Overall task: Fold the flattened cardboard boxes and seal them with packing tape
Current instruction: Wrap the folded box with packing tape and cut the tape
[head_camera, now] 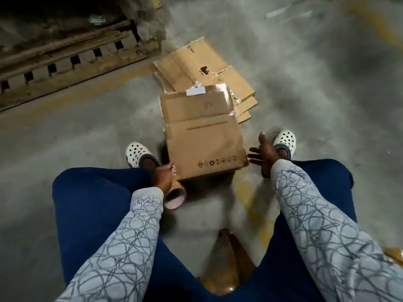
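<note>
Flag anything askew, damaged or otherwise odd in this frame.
The flattened brown cardboard boxes behind the nearer brown cardboard box lie fanned out, edges misaligned, not squarely stacked. Shiny clear tape scraps cling crumpled along the box's far right edge. The left hand grips a brown packing tape roll; nothing looks spilled.

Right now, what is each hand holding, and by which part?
The left hand grips the tape roll by its upper rim, beside the near corner of the box. The right hand is open, holding nothing.

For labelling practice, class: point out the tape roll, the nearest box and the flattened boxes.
tape roll (175,196): head view, end face.
nearest box (205,147): head view, printed panel.
flattened boxes (196,62): head view, topmost sheet.
</note>
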### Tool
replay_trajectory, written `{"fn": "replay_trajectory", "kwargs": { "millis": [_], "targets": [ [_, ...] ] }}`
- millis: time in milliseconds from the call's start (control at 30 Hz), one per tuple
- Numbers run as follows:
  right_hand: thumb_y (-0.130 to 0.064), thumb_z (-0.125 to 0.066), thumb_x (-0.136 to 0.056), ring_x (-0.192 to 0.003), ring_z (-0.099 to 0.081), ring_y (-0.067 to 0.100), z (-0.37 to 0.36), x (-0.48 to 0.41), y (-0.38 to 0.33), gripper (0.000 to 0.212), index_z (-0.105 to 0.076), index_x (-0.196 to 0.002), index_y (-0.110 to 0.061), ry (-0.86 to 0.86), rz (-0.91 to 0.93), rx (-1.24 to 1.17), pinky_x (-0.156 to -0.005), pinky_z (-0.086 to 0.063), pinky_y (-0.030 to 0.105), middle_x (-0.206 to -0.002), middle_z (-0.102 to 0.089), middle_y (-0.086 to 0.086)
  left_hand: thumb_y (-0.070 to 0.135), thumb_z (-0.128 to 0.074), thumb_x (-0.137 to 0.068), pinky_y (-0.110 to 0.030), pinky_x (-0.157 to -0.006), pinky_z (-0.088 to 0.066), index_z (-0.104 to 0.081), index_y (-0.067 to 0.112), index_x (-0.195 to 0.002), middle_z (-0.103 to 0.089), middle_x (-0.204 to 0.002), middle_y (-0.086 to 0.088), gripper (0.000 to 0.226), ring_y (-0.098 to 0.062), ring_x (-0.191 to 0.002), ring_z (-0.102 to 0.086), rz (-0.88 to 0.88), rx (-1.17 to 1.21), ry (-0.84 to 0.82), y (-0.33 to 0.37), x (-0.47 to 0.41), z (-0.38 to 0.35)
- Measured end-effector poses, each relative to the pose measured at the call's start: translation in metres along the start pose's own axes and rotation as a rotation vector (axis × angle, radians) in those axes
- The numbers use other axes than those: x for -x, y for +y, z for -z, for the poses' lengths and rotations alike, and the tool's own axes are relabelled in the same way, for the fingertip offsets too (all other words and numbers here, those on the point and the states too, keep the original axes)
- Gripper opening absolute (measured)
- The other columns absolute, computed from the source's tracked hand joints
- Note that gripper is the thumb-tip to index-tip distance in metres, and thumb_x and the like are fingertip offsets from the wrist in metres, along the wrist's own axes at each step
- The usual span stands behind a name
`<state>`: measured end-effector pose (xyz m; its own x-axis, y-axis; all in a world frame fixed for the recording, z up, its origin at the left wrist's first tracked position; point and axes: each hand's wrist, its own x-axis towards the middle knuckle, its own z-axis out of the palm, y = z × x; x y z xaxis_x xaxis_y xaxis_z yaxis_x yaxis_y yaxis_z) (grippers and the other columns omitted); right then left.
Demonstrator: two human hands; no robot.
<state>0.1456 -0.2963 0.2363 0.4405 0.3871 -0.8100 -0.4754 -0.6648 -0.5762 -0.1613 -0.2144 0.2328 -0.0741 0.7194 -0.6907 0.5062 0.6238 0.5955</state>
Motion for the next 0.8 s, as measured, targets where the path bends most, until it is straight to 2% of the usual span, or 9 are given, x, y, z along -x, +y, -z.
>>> {"fn": "replay_trajectory", "kwargs": {
  "millis": [100, 233, 333, 400, 467, 500, 567, 700, 800],
  "targets": [
    [-0.065, -0.043, -0.096, -0.085, -0.065, 0.027, 0.005, -0.02, -0.006, 0.068, -0.056, -0.128, -0.006, 0.201, 0.071, 0.091, -0.075, -0.054, 0.036, -0.116, -0.069, 0.014, 0.01, -0.045, -0.1, -0.019, -0.074, -0.042, -0.072, 0.012, -0.121, -0.069, -0.123, -0.006, 0.034, -0.02, -0.096, -0.062, -0.154, -0.077, 0.102, 0.019, -0.017, 0.003],
    [-0.063, -0.05, -0.094, -0.096, -0.064, 0.031, -0.02, -0.033, -0.033, 0.05, -0.062, -0.104, -0.015, 0.109, 0.201, 0.214, -0.09, -0.053, 0.047, -0.109, -0.068, 0.011, 0.02, -0.054, -0.081, -0.039, -0.08, -0.05, -0.072, 0.007, -0.087, -0.069, -0.093, -0.012, 0.023, -0.03, -0.088, -0.063, -0.076, -0.168, 0.165, 0.049, -0.048, 0.01],
    [-0.065, -0.052, -0.092, -0.084, -0.061, 0.027, -0.048, -0.041, -0.06, 0.055, -0.064, -0.094, -0.011, 0.069, 0.306, 0.258, -0.069, -0.05, 0.037, -0.092, -0.064, 0.007, 0.013, -0.053, -0.062, -0.037, -0.063, -0.05, -0.056, 0.009, -0.062, -0.059, -0.064, -0.011, 0.006, -0.03, -0.067, -0.06, 0.052, -0.132, 0.087, 0.063, -0.071, 0.012],
    [-0.06, -0.05, -0.097, -0.097, -0.064, 0.026, -0.064, -0.048, -0.076, 0.059, -0.061, -0.117, -0.005, 0.032, 0.325, 0.223, -0.069, -0.051, 0.032, -0.113, -0.066, 0.013, 0.003, -0.048, -0.067, -0.033, -0.058, -0.043, -0.05, 0.012, -0.059, -0.049, -0.052, -0.007, 0.012, -0.024, -0.058, -0.051, 0.095, -0.024, 0.008, 0.073, -0.084, 0.01],
    [-0.061, -0.049, -0.097, -0.119, -0.058, 0.029, -0.075, -0.059, -0.087, 0.074, -0.046, -0.143, -0.003, 0.012, 0.293, 0.201, -0.088, -0.052, 0.039, -0.14, -0.055, 0.012, 0.002, -0.044, -0.069, -0.029, -0.054, -0.045, -0.047, 0.015, -0.061, -0.043, -0.049, -0.004, 0.016, -0.022, -0.053, -0.045, 0.149, 0.069, -0.063, 0.087, -0.095, 0.005],
    [-0.063, -0.049, -0.095, -0.12, -0.058, 0.033, -0.08, -0.063, -0.09, 0.079, -0.04, -0.147, -0.004, -0.015, 0.269, 0.197, -0.092, -0.051, 0.041, -0.144, -0.051, 0.014, 0.003, -0.042, -0.073, -0.024, -0.048, -0.044, -0.044, 0.017, -0.062, -0.04, -0.049, -0.003, 0.018, -0.021, -0.048, -0.042, 0.165, 0.077, -0.095, 0.093, -0.097, 0.003],
    [-0.071, -0.051, -0.089, -0.112, -0.062, 0.037, -0.084, -0.066, -0.088, 0.087, -0.04, -0.147, -0.007, -0.049, 0.206, 0.204, -0.095, -0.053, 0.044, -0.143, -0.053, 0.017, 0.004, -0.039, -0.076, -0.017, -0.04, -0.037, -0.041, 0.019, -0.059, -0.037, -0.048, 0.0, 0.022, -0.019, -0.044, -0.037, 0.164, 0.074, -0.129, 0.099, -0.098, 0.001],
    [-0.084, -0.05, -0.074, -0.116, -0.059, 0.033, -0.076, -0.074, -0.065, 0.1, -0.047, -0.141, -0.01, 0.065, 0.204, 0.229, -0.099, -0.051, 0.051, -0.136, -0.058, 0.011, 0.006, -0.041, -0.06, -0.028, -0.052, -0.036, -0.044, 0.021, -0.054, -0.042, -0.054, -0.001, 0.016, -0.021, -0.054, -0.041, 0.088, 0.192, -0.128, 0.091, -0.1, -0.003],
    [-0.081, -0.048, -0.074, -0.121, -0.054, 0.035, -0.067, -0.052, -0.06, 0.096, -0.043, -0.142, -0.013, 0.125, 0.197, 0.181, -0.105, -0.045, 0.052, -0.14, -0.054, 0.011, 0.002, -0.039, -0.079, -0.031, -0.056, -0.039, -0.053, 0.02, -0.063, -0.045, -0.05, 0.005, 0.028, -0.017, -0.055, -0.041, 0.028, 0.255, -0.114, 0.085, -0.088, -0.007]
  ]
}}
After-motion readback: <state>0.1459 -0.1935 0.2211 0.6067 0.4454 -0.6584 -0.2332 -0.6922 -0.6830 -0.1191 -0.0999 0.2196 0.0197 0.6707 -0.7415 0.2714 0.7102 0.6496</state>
